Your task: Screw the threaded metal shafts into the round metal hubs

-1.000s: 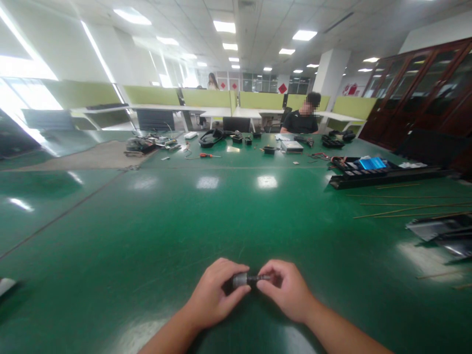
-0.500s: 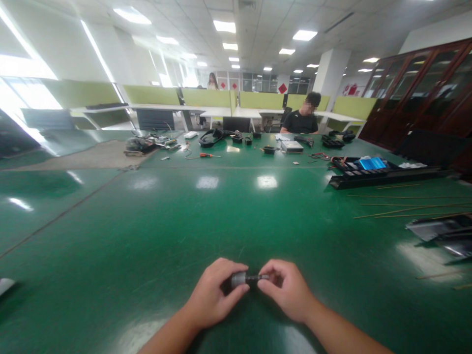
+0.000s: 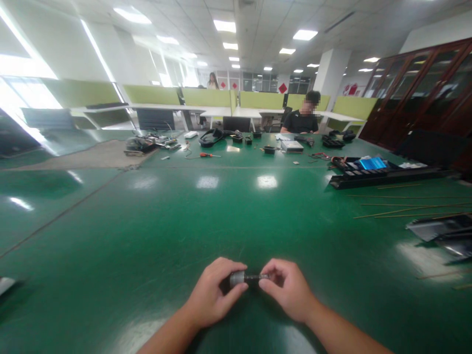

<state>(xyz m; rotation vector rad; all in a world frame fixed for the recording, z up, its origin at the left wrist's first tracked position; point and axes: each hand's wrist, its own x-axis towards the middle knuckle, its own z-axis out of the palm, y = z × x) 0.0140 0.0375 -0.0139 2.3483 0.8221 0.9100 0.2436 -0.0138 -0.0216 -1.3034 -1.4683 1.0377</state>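
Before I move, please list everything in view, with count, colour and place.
Cylinder with shaft: one, grey and dark, bottom centre
Table: one, green, below
Screwdriver: one, orange handle, far side
Small parts: several, black, far side
Flat box: one, whitish, far side
Blue block: one, blue, right
Channel: one, black, right
Rods: several, yellowish, right
People: two, one in black, beyond table
Cabinets: several, reddish, right
Partitions: several, lime, background
Ceiling lights: several, white, overhead
Left hand: one, bare, at thick end
Right hand: one, bare, at thin end
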